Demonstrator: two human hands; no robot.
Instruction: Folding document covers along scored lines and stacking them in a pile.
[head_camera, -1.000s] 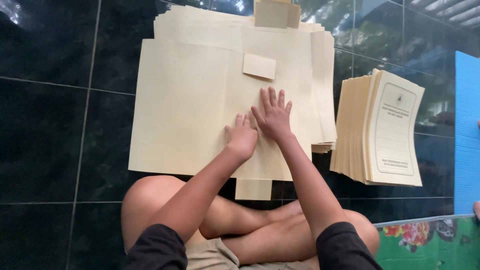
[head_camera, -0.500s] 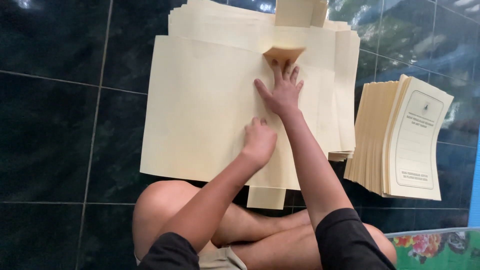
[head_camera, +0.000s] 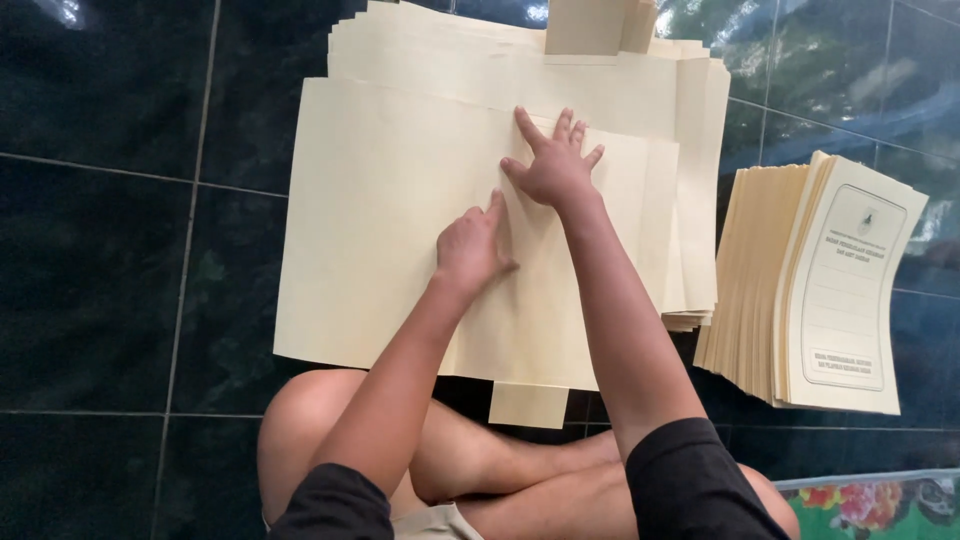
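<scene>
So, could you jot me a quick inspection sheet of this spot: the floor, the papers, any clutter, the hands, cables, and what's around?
Surface: dark green glossy tiled floor with pale grout lines.
Job's things: stack of large cream paper sheets lying flat, with small tabs jutting out at the top and bottom edges.
Clutter: pile of folded cream folders, printed cover up, to the right of the sheets.
Hands: left hand loosely curled, pressing on the top sheet; right hand flat, fingers spread, farther up the same sheet.
Cables: nothing seen.
Surroundings: the person's crossed bare legs; flowered mat corner at bottom right.
</scene>
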